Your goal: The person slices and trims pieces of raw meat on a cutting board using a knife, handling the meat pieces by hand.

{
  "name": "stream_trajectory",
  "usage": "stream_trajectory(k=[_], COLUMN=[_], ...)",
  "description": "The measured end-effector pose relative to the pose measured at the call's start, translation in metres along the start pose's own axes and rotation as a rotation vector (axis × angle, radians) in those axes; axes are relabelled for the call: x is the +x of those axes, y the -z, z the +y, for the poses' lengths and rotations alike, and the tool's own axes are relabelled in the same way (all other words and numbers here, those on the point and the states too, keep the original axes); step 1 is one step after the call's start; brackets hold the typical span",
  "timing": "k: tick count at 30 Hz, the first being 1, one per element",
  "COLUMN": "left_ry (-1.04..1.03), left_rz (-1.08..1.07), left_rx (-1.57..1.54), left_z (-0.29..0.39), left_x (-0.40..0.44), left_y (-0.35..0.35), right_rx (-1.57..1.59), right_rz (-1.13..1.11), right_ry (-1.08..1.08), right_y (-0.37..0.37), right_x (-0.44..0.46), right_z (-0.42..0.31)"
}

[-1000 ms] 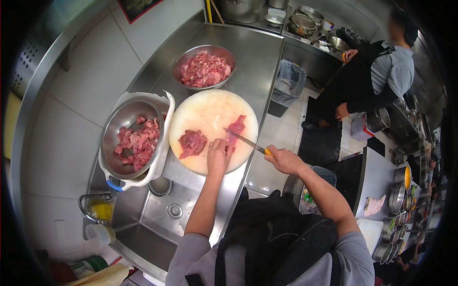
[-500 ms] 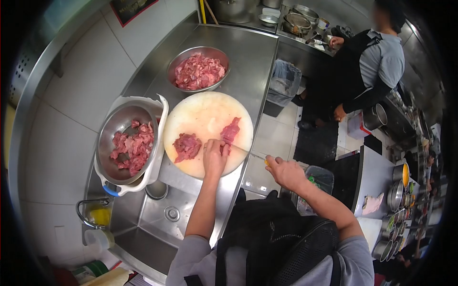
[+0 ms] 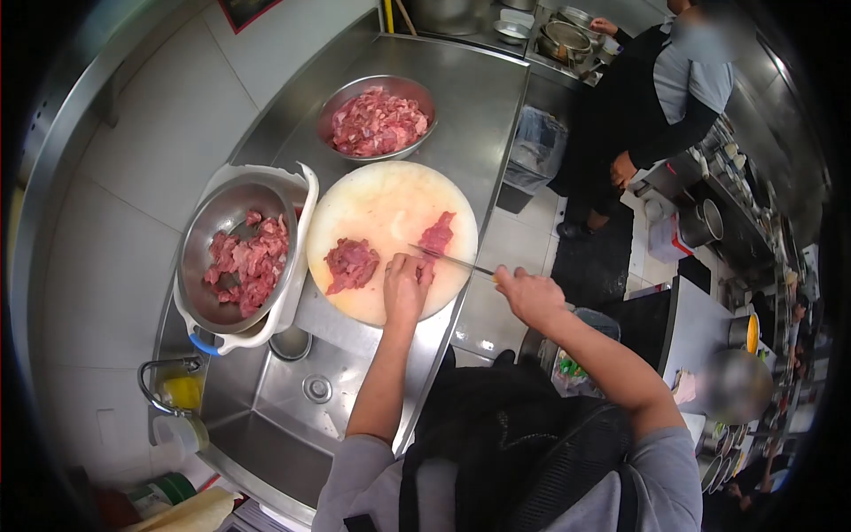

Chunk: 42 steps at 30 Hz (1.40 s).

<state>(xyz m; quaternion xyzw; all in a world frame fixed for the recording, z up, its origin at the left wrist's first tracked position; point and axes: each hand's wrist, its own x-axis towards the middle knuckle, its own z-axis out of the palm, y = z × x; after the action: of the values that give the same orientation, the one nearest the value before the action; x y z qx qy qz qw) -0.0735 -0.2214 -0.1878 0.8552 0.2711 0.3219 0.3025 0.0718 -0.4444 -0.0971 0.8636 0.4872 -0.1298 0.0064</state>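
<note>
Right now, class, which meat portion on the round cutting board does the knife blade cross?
The narrow raw-meat strip on the right; the knife blade crosses it, while the wider left heap lies clear.

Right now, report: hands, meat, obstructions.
Right hand grips knife; left hand at near end of raw meat strip. Strip on round cutting board, knife across. Left fingers close to knife; nothing else obstructing.

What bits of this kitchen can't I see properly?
Head view, all of these:
Knife: its handle is mostly covered by the right hand.
Left hand: whatever lies under it is hidden by the hand itself.
White tub: the steel bowl above it blocks most of its inside.
Wall sign: cut off by the top edge.
Blurred patch on the right: I can't tell what it covers.
</note>
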Motion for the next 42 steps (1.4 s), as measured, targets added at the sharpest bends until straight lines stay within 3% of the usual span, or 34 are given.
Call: stream_trajectory(k=[7, 14, 27, 32, 42], left_ry=[-0.028, 0.063, 0.216, 0.193, 0.184], left_rz=[0.05, 0.025, -0.051, -0.09, -0.08], left_rx=[0.0, 0.023, 0.408, 0.386, 0.373], left_z=[-0.003, -0.007, 0.006, 0.009, 0.011], left_x=[-0.003, 0.001, 0.003, 0.002, 0.0], left_y=[0.0, -0.006, -0.015, -0.011, -0.01], right_rx=[0.153, 0.3, 0.083, -0.02, 0.079], right_rz=[-0.176, -0.139, 0.011, -0.018, -0.039], right_ry=[0.0, -0.025, 0.111, 0.004, 0.066], right_y=[0.021, 0.039, 0.02, 0.029, 0.022], right_x=[0.021, 0.014, -0.016, -0.008, 0.013], right_z=[0.023, 0.025, 0.016, 0.009, -0.01])
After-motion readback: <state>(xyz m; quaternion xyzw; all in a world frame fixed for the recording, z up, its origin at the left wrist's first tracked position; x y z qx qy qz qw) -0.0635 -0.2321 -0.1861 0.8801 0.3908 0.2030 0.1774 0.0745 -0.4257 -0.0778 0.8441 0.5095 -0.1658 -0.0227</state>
